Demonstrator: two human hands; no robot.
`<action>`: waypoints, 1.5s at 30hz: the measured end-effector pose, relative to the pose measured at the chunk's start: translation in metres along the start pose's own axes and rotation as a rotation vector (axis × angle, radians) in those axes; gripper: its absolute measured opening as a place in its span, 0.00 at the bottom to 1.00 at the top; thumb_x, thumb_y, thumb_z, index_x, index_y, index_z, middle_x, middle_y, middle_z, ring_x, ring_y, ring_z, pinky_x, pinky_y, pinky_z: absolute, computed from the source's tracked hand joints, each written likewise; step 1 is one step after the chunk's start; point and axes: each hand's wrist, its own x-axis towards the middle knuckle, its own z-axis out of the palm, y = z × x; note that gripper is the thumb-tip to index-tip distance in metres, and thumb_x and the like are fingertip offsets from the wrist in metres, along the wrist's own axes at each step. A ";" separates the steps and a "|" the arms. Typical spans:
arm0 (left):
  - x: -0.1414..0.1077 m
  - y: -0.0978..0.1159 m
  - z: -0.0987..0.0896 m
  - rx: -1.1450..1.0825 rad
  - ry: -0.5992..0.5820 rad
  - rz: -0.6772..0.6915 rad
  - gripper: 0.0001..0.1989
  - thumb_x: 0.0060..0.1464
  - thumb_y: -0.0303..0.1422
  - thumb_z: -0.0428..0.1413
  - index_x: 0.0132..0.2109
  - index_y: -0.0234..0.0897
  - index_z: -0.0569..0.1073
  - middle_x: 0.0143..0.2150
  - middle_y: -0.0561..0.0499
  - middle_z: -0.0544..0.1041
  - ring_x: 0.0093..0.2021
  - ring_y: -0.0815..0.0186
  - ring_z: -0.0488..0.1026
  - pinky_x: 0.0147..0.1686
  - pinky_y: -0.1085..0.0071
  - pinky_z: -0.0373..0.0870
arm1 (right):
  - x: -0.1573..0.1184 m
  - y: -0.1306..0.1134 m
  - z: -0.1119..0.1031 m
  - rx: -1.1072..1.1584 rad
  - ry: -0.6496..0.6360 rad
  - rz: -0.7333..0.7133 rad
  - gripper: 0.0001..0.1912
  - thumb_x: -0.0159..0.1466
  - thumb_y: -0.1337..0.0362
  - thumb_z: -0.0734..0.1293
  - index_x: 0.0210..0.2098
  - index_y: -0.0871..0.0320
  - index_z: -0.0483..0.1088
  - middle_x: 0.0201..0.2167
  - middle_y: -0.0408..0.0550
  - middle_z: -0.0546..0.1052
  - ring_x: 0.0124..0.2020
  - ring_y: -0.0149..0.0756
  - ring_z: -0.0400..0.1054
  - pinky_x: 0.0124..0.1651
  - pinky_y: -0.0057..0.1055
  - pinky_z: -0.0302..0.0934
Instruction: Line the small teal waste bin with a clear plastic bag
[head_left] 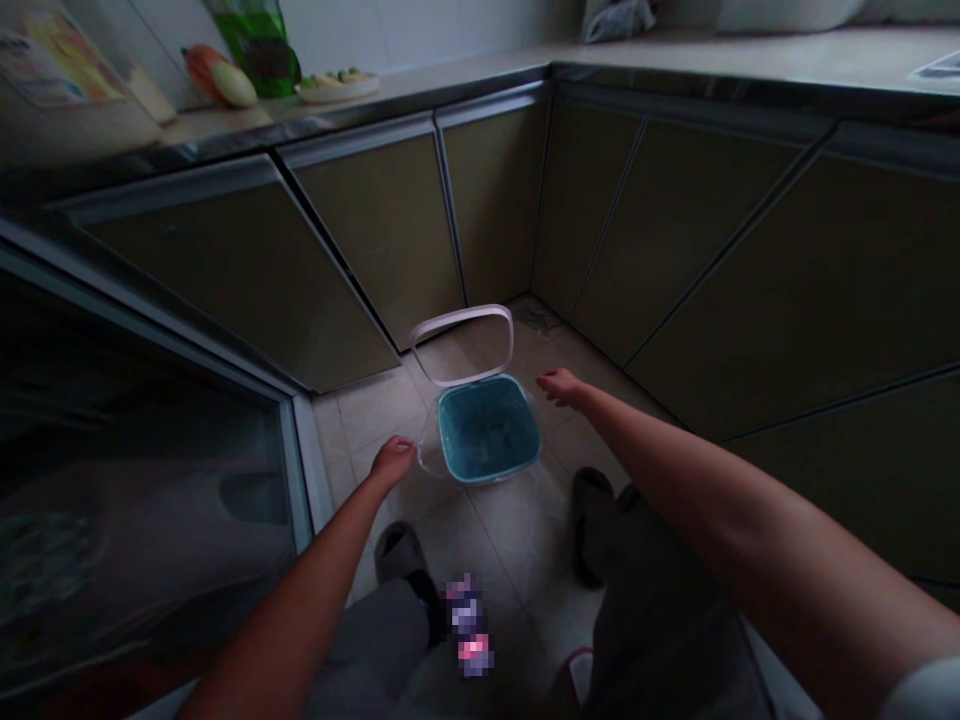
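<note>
A teal trash bin [489, 430] stands on the tiled floor between my feet, its mouth facing up. A pale rim frame [512, 340] is tilted up at the bin's back edge. Thin clear plastic, seemingly a bag [424, 458], shows faintly along the bin's left side. My left hand [394, 460] is left of the bin, fingers pinched on that plastic. To the right of the bin, my right hand [559, 387] has its fingers curled together, apart from the rim; whatever it may hold is too faint to tell.
Cabinets [375, 220] form a corner behind the bin, under a counter [465, 85] carrying a plate of food [339, 88] and a green bottle [259, 45]. A glass-fronted door [225, 500] stands at left. My slippered feet [401, 555] flank the bin; a pixelated patch [469, 625] lies below.
</note>
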 end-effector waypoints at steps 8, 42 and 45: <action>0.003 -0.022 0.020 -0.132 -0.145 -0.147 0.15 0.53 0.41 0.57 0.44 0.41 0.65 0.45 0.46 0.81 0.38 0.63 0.80 0.36 0.69 0.74 | 0.005 0.042 0.021 0.312 -0.267 0.250 0.13 0.67 0.56 0.60 0.45 0.57 0.69 0.45 0.53 0.76 0.38 0.37 0.71 0.43 0.37 0.67; -0.215 0.095 -0.132 -0.340 -0.108 0.466 0.21 0.39 0.42 0.68 0.41 0.37 0.80 0.38 0.47 0.83 0.38 0.62 0.79 0.39 0.68 0.72 | -0.200 -0.056 -0.105 0.633 -0.250 -0.325 0.08 0.62 0.72 0.68 0.40 0.56 0.67 0.44 0.51 0.81 0.27 0.30 0.71 0.31 0.28 0.68; -0.247 0.101 -0.154 -0.373 -0.116 0.528 0.22 0.38 0.41 0.70 0.42 0.37 0.81 0.37 0.49 0.82 0.37 0.63 0.79 0.39 0.68 0.73 | -0.232 -0.063 -0.130 0.569 -0.243 -0.399 0.07 0.63 0.70 0.68 0.40 0.57 0.69 0.45 0.52 0.81 0.27 0.29 0.71 0.29 0.27 0.67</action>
